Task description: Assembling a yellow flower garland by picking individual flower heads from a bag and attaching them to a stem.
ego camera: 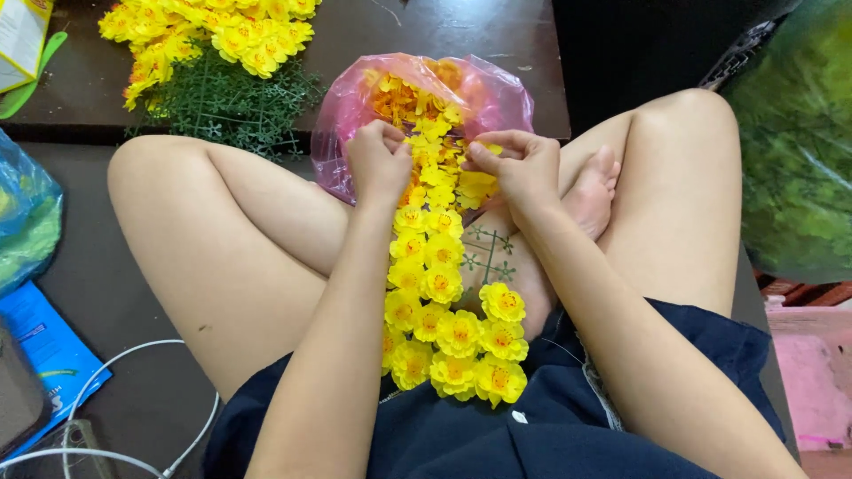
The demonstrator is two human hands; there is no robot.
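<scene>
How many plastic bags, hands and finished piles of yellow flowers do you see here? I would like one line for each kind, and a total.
Pink plastic bag of loose flowers: 1
Blue plastic bag: 1
Green plastic bag: 1
Hands: 2, left hand and right hand
Flower string on the lap: 1
Flower pile on the dark table: 1
Total: 7

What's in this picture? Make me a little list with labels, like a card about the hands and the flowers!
Place: a person sits cross-legged on a dark floor
Left hand: closed in a loose fist at the top of the long strand of yellow fabric flowers
Right hand: pinching a yellow petal at the strand's top
Strand: runs down the lap to the dark shorts
Behind the hands: pink plastic bag of loose yellow and orange petals
Far left: heap of yellow flower bunches on green stems
</scene>
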